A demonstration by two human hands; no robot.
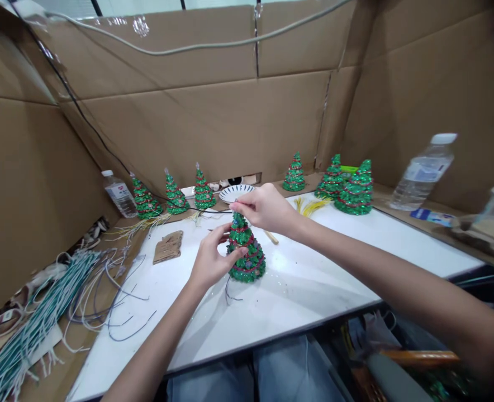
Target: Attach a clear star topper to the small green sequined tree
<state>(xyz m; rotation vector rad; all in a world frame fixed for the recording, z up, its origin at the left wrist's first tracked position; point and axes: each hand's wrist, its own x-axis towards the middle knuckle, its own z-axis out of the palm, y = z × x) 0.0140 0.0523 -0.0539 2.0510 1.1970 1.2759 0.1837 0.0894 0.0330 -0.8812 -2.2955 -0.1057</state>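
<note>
Near the middle of the white table [314,290], a green beaded tree [246,251] stands upright. The left hand [211,259] curls around its side, fingers touching. The right hand [264,209] pinches its top closed. Six more trees [358,190] line the far edge.

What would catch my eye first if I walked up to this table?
A glittery green tree stands in the middle of the white table; the left hand grips its side and the right hand pinches its top. Six more trees stand along the back edge, three on each side, and a bundle of wires lies at the left.
</note>
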